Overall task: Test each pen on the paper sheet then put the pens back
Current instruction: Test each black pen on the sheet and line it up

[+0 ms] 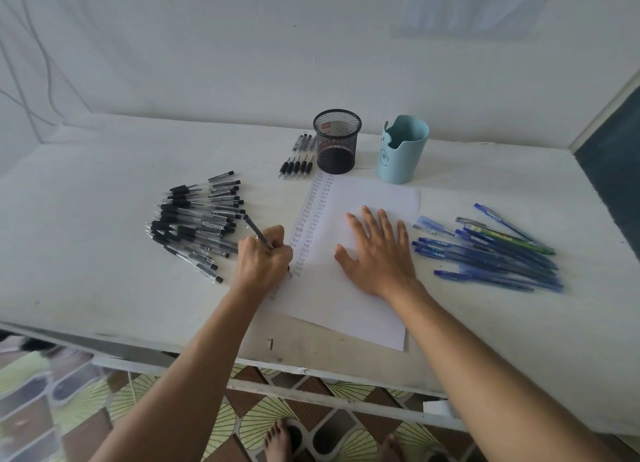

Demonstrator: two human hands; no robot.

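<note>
A white paper sheet (pixel 367 198) lies in the middle of the table, with two columns of small written words down its left side. My left hand (pixel 265 257) grips a black pen (pixel 254 231), its tip down at the sheet's left edge near the lower words. My right hand (pixel 375 250) lies flat on the sheet with fingers spread. A heap of several black pens (pixel 197 219) lies left of the sheet. Several blue pens (pixel 491 253) lie to its right.
A black mesh cup (pixel 337 141) and a light blue holder (pixel 401 150) stand behind the sheet. A short row of black pens (pixel 297 165) lies left of the mesh cup. The table's front edge (pixel 311 368) runs below my forearms; my bare feet show on the patterned floor.
</note>
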